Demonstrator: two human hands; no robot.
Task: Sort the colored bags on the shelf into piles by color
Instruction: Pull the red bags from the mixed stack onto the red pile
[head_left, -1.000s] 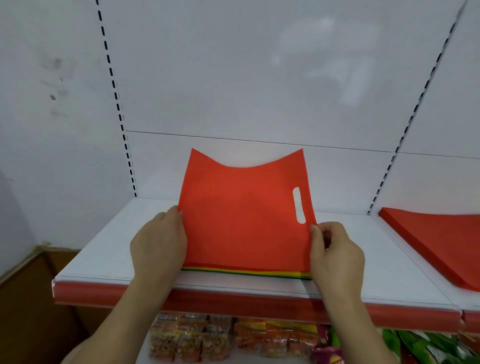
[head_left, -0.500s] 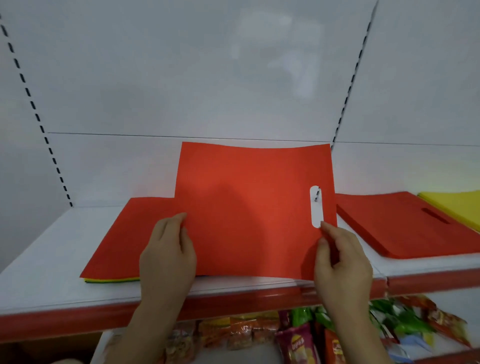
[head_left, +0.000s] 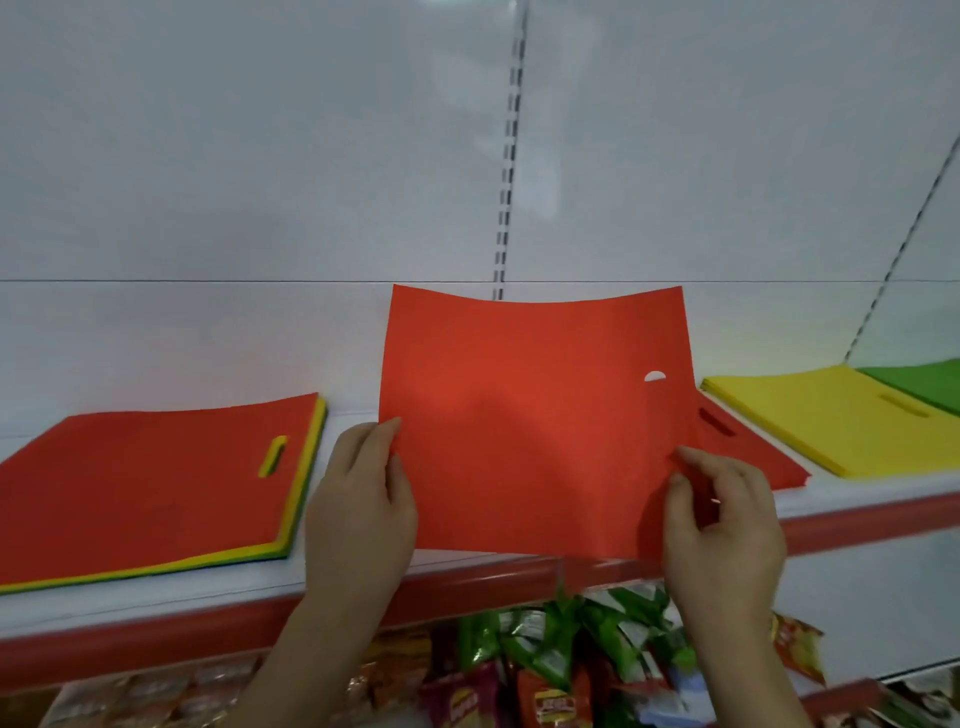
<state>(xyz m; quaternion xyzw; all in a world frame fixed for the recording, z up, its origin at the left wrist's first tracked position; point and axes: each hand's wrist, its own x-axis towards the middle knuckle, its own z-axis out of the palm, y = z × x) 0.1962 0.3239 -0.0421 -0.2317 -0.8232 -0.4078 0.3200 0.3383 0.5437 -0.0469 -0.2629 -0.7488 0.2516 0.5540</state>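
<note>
Pinching the red bag (head_left: 524, 431) by its lower corners, both hands' fingers (head_left: 387, 441) curl closed.

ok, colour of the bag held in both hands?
Red bag, pinched by left hand and right hand; head view.

The single head view looks forward and slightly down, close to the shelf (head_left: 156, 597) front.

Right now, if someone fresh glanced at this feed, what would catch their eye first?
The red bag held up mid-frame, gripped by the left hand and right hand. To its left on the shelf lies the mixed stack, red on top. To its right lie the red pile, yellow pile and green pile.
</note>
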